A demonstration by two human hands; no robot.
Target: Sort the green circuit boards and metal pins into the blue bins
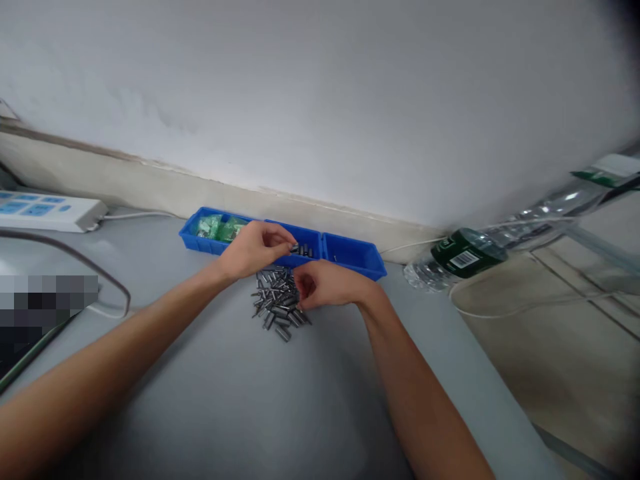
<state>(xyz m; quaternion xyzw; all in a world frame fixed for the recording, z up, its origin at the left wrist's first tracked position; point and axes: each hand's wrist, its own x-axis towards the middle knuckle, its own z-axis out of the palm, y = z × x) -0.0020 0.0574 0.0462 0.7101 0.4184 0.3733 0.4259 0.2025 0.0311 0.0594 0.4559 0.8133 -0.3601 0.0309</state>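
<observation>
The metal pins (277, 297) lie in a loose heap on the desk (225, 400), just in front of a row of blue plastic bins: bright, slender ones gather toward the left of the heap, while thicker, darker gray cylinders lie along its front and right, pointing every which way with a dull sheen. The left hand (257, 248) is above the front edge of the bins, its thumb and forefinger pinching a short dark cylinder (294, 248) at the middle bin (295, 228), where a few more cylinders sit side by side. The right hand (327, 283) is at the heap's right side, fingers curled down to the pins; whether they grip one I cannot tell. Green packets (220, 228) fill the left bin (200, 244), and a tiny thin piece is in the right bin (363, 262). The desk is smooth and gray, set against a pale wall (300, 100) with a cream strip along its base. A white power strip (50, 211) lies at far left, and a clear plastic bottle with a green label (463, 255) is by the desk's right edge.
</observation>
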